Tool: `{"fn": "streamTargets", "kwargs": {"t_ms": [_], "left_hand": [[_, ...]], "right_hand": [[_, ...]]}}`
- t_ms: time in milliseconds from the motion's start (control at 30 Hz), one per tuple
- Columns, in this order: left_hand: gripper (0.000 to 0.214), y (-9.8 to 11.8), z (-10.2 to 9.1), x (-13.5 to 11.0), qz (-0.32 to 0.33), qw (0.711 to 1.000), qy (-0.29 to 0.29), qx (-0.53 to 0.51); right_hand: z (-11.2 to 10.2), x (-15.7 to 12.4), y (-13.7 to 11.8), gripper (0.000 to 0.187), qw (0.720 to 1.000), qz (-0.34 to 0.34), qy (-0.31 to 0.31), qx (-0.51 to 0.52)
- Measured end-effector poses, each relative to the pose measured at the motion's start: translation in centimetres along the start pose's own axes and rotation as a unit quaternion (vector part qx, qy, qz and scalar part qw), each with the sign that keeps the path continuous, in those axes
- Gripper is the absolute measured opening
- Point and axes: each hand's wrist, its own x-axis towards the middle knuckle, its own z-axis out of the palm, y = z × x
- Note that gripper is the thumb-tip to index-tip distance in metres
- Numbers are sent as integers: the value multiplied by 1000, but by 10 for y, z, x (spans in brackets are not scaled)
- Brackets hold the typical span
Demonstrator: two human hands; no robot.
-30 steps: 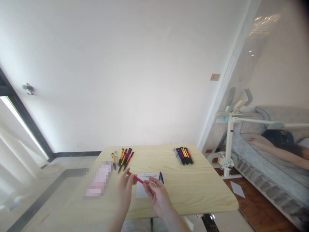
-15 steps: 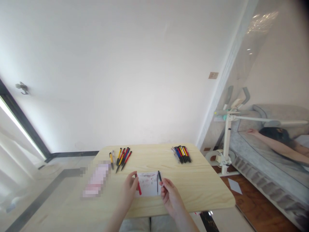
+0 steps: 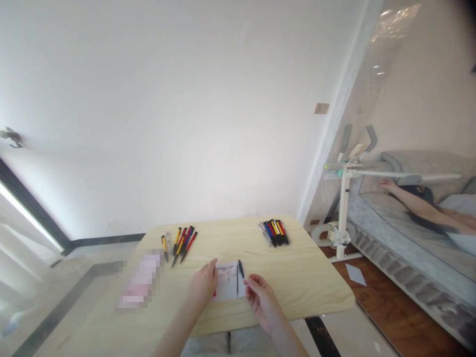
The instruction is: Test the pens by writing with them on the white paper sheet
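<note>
My left hand (image 3: 204, 282) is closed at the left edge of a small white printed sheet (image 3: 227, 291). It grips a red pen barrel (image 3: 214, 293), mostly hidden behind the fingers, with only its lower red end showing. At the sheet's right side, my right hand (image 3: 262, 297) pinches with thumb and forefinger. A black pen part (image 3: 241, 269) points up and away from those fingertips; its lower end is hard to make out. Between the hands, a thin dark stick like a pen refill (image 3: 237, 280) lies along the sheet.
Several pens with coloured barrels (image 3: 183, 245) lie at the table's (image 3: 297, 277) back left. Another row of pens (image 3: 274, 233) lies at the back right. A blurred pink item (image 3: 139, 280) is at the left edge. Exercise equipment (image 3: 344, 213) and a person's arm (image 3: 412, 201) on a sofa are to the right.
The view has shifted slightly, moving the scene left. My left hand has turned over the red barrel, covering more of it. My right hand stays beside the black pen part.
</note>
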Motion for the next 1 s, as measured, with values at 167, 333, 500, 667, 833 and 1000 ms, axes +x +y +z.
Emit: {"fn": "streamTargets", "kwargs": {"t_ms": [167,333,500,667,833,1000], "left_hand": [[36,1,-2,-1,-4,999,-1,37],[35,1,-7,-7,-24,999,17,34],[29,-5,-7,-12,-23,999,41,0],[24,-14,-7,-20,-23,996,82,-4],[21,-11,-4,-27,46,992,120,0],[22,-11,3,-30,49,990,133,6]], "right_hand": [[0,-2,-3,27,1000,2,-1,-16],[1,-4,-5,24,1000,0,-12,-23],[-3,-3,-4,22,999,9,-32,-27],[-4,-2,-4,22,998,-2,-41,-46],[4,-2,-4,21,994,-24,-65,-83],[10,0,-4,19,986,-31,-86,-139]]}}
